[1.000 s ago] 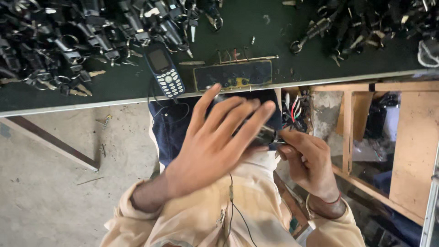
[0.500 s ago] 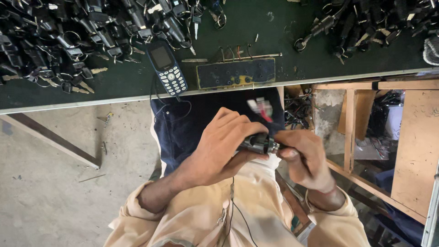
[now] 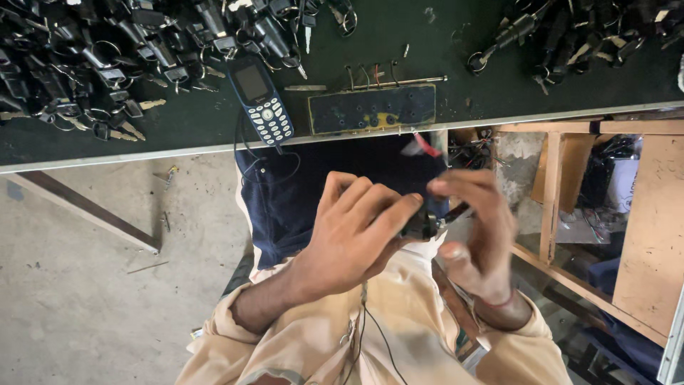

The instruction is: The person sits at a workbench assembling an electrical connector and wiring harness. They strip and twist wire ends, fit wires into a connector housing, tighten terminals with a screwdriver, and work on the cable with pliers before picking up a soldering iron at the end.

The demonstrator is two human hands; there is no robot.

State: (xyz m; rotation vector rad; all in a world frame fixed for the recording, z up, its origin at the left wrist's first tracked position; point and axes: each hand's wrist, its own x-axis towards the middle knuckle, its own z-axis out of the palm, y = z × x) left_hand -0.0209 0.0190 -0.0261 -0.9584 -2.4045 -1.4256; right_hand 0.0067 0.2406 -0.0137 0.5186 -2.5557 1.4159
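Both hands are together over the lap: left hand [image 3: 356,235] is wrapped round a small black part [image 3: 420,227], prob to steady it, w/ right hand [image 3: 474,228] pinching its end. Blue keypad phone [image 3: 261,102] sits at the counter [image 3: 214,139] edge, key piles [image 3: 92,57] behind.
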